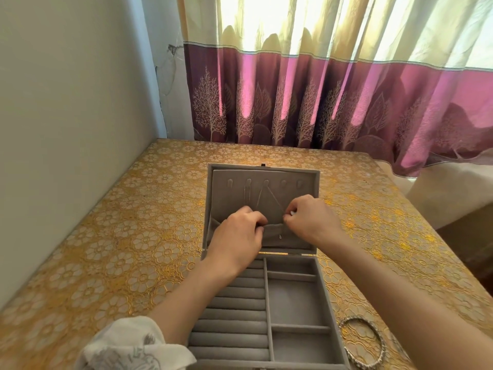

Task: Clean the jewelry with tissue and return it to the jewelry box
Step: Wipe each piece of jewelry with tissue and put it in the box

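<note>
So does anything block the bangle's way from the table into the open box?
Nothing visible does. The beaded silver bangle lies on the gold floral tablecloth right of the grey velvet jewelry box, whose tray compartments beside it are open and look empty.

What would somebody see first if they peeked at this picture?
Probably the open grey jewelry box in the middle of the gold flowered table, with its lid standing up. The left hand and the right hand are both at the pocket in the lid, where thin necklace chains hang from hooks. A bangle lies on the table to the right of the box, and a purple curtain hangs behind.
</note>
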Demonstrator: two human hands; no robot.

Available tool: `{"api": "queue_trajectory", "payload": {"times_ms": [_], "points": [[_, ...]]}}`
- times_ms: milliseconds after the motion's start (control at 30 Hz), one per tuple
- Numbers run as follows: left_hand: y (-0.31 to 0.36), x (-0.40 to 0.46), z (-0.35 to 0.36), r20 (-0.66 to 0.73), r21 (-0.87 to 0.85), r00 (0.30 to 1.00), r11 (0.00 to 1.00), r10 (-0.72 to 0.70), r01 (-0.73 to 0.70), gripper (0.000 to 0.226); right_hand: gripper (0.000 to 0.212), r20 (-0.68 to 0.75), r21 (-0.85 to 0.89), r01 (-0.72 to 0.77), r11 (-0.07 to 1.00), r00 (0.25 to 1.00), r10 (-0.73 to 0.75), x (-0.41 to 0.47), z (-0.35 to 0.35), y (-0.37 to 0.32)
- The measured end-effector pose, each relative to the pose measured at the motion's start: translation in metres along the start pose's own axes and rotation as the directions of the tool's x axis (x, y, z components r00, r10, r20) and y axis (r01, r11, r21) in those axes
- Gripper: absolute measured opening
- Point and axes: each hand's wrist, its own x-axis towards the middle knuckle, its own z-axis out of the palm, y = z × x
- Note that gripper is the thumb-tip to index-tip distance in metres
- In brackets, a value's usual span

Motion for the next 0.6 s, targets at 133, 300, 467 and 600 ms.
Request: {"api": "queue_trajectory", "payload": {"times_ms": [133, 300, 467, 600], "points": [[0.002, -0.002, 0.002, 0.037, 0.075, 0.999, 0.997, 0.03, -0.033, 0.026, 0.016, 0.05, 0.227, -0.065, 0.972, 0.997, 0.055, 0.008, -0.002, 0.004], [0.001, -0.003, 0.001, 0.037, 0.086, 0.998, 0.995, 0.043, -0.046, 0.026, 0.015, 0.237, 0.791, -0.253, 0.557, 0.966, 0.103, 0.005, -0.017, -0.004], [0.001, -0.004, 0.001, 0.038, 0.081, 0.998, 0.996, 0.046, -0.049, 0.024, 0.015, 0.145, 0.889, -0.149, 0.433, 0.989, 0.043, 0.002, -0.02, -0.01], [0.0, -0.004, 0.001, 0.035, 0.075, 0.998, 0.995, 0.059, -0.061, 0.025, 0.015, 0.013, 0.769, 0.007, 0.64, 1.0, -0.027, 0.002, -0.019, -0.006]]}}
